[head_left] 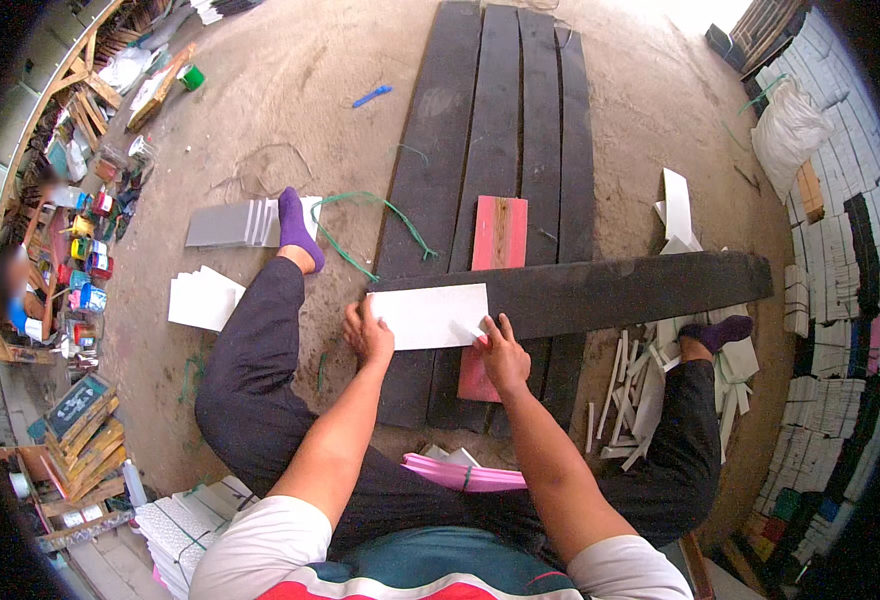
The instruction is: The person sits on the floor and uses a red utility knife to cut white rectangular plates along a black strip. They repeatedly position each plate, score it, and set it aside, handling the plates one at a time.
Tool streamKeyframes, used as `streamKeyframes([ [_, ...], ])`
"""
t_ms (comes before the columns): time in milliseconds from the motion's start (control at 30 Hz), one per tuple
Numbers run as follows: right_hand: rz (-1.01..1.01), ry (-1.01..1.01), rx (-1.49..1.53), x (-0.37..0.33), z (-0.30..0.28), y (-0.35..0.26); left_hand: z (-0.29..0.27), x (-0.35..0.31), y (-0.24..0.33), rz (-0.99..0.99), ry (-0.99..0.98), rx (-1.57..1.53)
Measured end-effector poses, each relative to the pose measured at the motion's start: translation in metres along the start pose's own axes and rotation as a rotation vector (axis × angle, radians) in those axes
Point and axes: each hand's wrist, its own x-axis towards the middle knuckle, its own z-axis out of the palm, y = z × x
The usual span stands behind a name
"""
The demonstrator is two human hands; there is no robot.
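Observation:
A white rectangular sheet (428, 316) lies over the left end of a long black board (640, 296). At its left edge my left hand (368, 335) grips the sheet, fingers curled near the upper corner. My right hand (503, 355) pinches the sheet's lower right corner, which looks slightly bent up. Under the black board lies a pink-red board (500, 225) with a brown strip down its middle. Both rest across several long black planks (450, 120) on the ground.
White offcuts (645, 400) lie around my right foot. Grey sheets (235, 224), white sheets (203, 300) and green twine (380, 200) are by my left foot. Pink sheets (465, 474) sit between my legs. Stacked bundles (820, 290) line the right; paint cans (85, 260) the left.

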Motion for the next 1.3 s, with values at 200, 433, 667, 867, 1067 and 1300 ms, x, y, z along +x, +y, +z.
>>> streamKeyframes([
  [200,-0.011,-0.015,0.009,0.000,-0.004,-0.004,-0.010,-0.009,0.018,0.402,-0.406,0.052],
  [433,0.032,-0.067,-0.011,-0.001,-0.009,-0.004,-0.005,-0.022,0.016,-0.084,-0.162,0.008],
  [667,0.032,-0.038,-0.003,-0.001,-0.010,-0.008,0.023,-0.018,-0.001,-0.158,-0.179,-0.158],
  [867,0.020,-0.074,0.044,0.004,-0.007,-0.012,0.033,-0.013,-0.009,-0.166,-0.127,-0.153],
  [1067,0.035,-0.071,0.027,0.000,-0.014,-0.008,-0.021,-0.006,0.041,0.552,-0.425,0.201],
  [1300,0.042,-0.071,0.090,-0.003,-0.017,-0.010,-0.037,-0.009,0.086,0.763,-0.620,0.370],
])
